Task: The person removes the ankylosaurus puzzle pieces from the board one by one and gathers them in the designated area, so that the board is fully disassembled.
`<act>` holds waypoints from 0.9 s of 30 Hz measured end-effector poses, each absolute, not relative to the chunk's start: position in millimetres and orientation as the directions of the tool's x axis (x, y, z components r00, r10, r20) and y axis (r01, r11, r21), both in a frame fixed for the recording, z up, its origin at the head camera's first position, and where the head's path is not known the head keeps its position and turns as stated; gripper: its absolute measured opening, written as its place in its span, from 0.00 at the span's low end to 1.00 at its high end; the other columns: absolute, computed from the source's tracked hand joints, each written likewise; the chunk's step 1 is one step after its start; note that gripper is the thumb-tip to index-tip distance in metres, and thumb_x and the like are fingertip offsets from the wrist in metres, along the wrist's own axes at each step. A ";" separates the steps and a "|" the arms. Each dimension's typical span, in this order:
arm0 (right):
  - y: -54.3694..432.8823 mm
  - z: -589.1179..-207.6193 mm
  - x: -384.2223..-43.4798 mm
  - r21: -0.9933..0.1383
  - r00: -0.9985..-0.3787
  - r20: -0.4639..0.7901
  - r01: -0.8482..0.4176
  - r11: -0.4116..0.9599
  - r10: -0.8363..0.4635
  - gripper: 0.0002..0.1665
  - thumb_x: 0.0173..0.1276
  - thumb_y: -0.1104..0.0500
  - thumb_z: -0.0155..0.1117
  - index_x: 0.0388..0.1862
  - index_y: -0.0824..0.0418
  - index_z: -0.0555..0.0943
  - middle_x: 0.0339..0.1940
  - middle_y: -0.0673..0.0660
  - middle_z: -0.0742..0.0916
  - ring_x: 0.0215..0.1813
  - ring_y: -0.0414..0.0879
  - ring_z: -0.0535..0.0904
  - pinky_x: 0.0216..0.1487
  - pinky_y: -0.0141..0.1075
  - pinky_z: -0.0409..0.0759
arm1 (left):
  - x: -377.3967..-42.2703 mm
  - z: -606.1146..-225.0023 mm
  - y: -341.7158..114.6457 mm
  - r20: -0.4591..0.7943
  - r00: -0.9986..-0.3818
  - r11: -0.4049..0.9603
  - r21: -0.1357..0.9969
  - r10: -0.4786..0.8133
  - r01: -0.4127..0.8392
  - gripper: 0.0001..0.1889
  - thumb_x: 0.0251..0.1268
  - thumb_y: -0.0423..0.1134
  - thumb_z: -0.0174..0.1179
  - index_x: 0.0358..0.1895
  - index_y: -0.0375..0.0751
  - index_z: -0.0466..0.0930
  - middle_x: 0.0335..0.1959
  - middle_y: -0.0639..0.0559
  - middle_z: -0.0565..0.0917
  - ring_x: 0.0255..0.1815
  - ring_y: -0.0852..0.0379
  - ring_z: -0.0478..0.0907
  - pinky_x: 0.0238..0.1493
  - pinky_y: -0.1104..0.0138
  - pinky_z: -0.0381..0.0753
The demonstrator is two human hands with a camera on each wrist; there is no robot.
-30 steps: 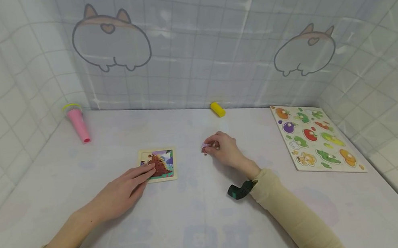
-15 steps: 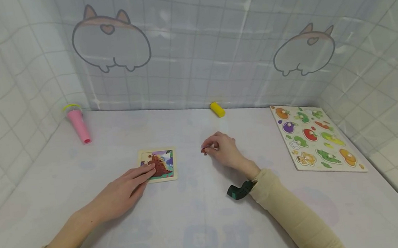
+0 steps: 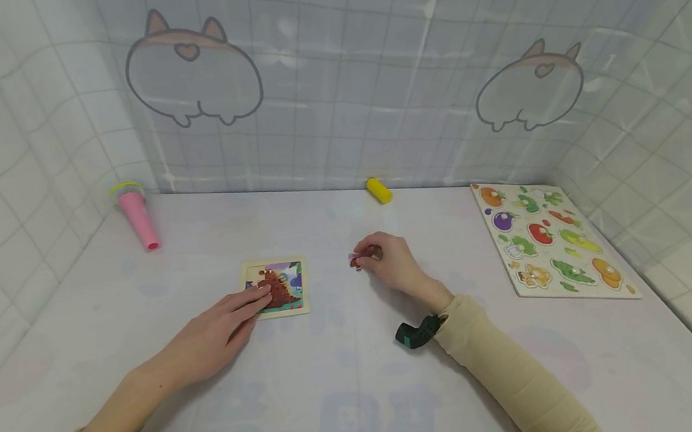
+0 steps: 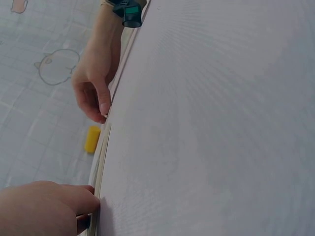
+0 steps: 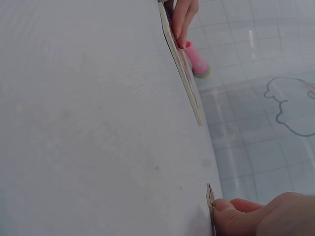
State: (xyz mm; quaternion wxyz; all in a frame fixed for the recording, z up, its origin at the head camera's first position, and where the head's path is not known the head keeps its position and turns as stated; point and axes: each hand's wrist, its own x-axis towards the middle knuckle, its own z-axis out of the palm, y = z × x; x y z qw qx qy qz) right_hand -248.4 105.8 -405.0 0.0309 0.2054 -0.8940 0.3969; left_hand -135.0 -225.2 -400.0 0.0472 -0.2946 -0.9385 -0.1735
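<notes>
Cream edging surrounds the dinosaur puzzle (image 3: 285, 289), left of frame centre. Left hand (image 3: 221, 331) rests nearly straight fingers across its left part, apparently to prevent sliding. Right hand (image 3: 389, 261), near centre, pinches a small puzzle piece (image 3: 354, 262), leaving its left portion exposed, probably for visibility. Beyond: yellow cylinder (image 3: 379, 190), upper centre; pink microphone (image 3: 140, 220), upper left; vegetable board (image 3: 551, 248), right, all outside the working area.

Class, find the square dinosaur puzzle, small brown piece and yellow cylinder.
Square pale-framed dinosaur puzzle (image 3: 283, 293), head view: dinosaur's brown body.
Small brown piece (image 3: 354, 263), head view: exposed edge.
Yellow cylinder (image 3: 378, 191), head view: middle of side.
</notes>
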 end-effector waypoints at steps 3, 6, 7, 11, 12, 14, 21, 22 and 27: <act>105.5 -404.4 -248.6 -0.704 -0.911 0.218 -0.395 0.591 -0.349 0.08 0.67 0.65 0.69 0.45 0.61 0.85 0.43 0.55 0.88 0.43 0.44 0.84 0.49 0.37 0.81 | -134.9 -399.0 -225.2 0.174 -0.830 0.773 0.306 0.529 0.556 0.24 0.72 0.36 0.58 0.70 0.39 0.73 0.73 0.47 0.71 0.73 0.44 0.67 0.67 0.49 0.74; 105.5 -404.2 -248.8 -0.706 -0.908 0.219 -0.400 0.585 -0.357 0.08 0.67 0.65 0.69 0.44 0.61 0.85 0.43 0.55 0.88 0.42 0.44 0.84 0.47 0.35 0.80 | -134.2 -397.5 -225.0 0.174 -0.832 0.772 0.312 0.526 0.553 0.24 0.72 0.35 0.58 0.69 0.40 0.73 0.73 0.47 0.71 0.73 0.44 0.67 0.66 0.48 0.74; 105.5 -404.0 -248.8 -0.708 -0.908 0.217 -0.399 0.582 -0.358 0.07 0.67 0.65 0.69 0.44 0.61 0.85 0.43 0.55 0.88 0.42 0.44 0.84 0.47 0.34 0.80 | -133.9 -396.9 -225.1 0.175 -0.832 0.772 0.313 0.526 0.553 0.24 0.72 0.35 0.58 0.69 0.40 0.73 0.73 0.47 0.71 0.73 0.44 0.68 0.66 0.48 0.74; 105.6 -404.0 -248.7 -0.707 -0.907 0.218 -0.401 0.583 -0.359 0.07 0.67 0.65 0.69 0.44 0.61 0.85 0.43 0.54 0.88 0.42 0.44 0.83 0.46 0.34 0.79 | -132.7 -394.6 -225.1 0.174 -0.831 0.770 0.315 0.528 0.555 0.24 0.72 0.35 0.58 0.70 0.41 0.73 0.72 0.47 0.71 0.73 0.44 0.68 0.66 0.48 0.74; 105.6 -404.0 -248.7 -0.705 -0.908 0.215 -0.399 0.587 -0.358 0.07 0.67 0.65 0.69 0.44 0.61 0.85 0.43 0.54 0.87 0.42 0.44 0.83 0.46 0.34 0.78 | -132.6 -394.4 -225.0 0.176 -0.831 0.769 0.315 0.528 0.556 0.24 0.72 0.34 0.58 0.70 0.41 0.73 0.72 0.47 0.71 0.73 0.44 0.68 0.66 0.48 0.74; 105.6 -404.0 -248.8 -0.700 -0.911 0.209 -0.394 0.596 -0.356 0.07 0.67 0.65 0.68 0.44 0.61 0.86 0.43 0.55 0.87 0.43 0.45 0.82 0.47 0.34 0.78 | -132.6 -394.5 -224.8 0.177 -0.830 0.769 0.316 0.528 0.556 0.24 0.72 0.34 0.58 0.70 0.41 0.73 0.73 0.47 0.71 0.72 0.44 0.68 0.66 0.48 0.74; 105.1 -401.9 -247.8 -0.693 -0.915 0.208 -0.388 0.607 -0.346 0.08 0.70 0.62 0.66 0.45 0.62 0.86 0.43 0.55 0.84 0.43 0.46 0.80 0.45 0.34 0.78 | -132.5 -396.6 -224.6 0.174 -0.832 0.771 0.314 0.526 0.554 0.24 0.72 0.35 0.58 0.70 0.41 0.73 0.73 0.48 0.71 0.72 0.44 0.68 0.66 0.48 0.74; 105.1 -401.5 -247.5 -0.694 -0.915 0.212 -0.388 0.607 -0.343 0.08 0.70 0.62 0.66 0.45 0.62 0.86 0.43 0.56 0.84 0.43 0.46 0.80 0.45 0.35 0.78 | -132.5 -397.0 -224.7 0.177 -0.831 0.770 0.314 0.528 0.556 0.24 0.72 0.34 0.58 0.70 0.41 0.73 0.73 0.47 0.71 0.72 0.44 0.69 0.65 0.48 0.74; 106.1 -398.8 -245.7 -0.695 -0.918 0.244 -0.391 0.603 -0.314 0.09 0.71 0.62 0.65 0.47 0.64 0.86 0.44 0.57 0.83 0.44 0.49 0.80 0.44 0.35 0.79 | -132.5 -397.9 -223.9 0.178 -0.832 0.772 0.312 0.525 0.553 0.24 0.72 0.35 0.59 0.70 0.41 0.73 0.73 0.47 0.71 0.72 0.44 0.69 0.65 0.48 0.75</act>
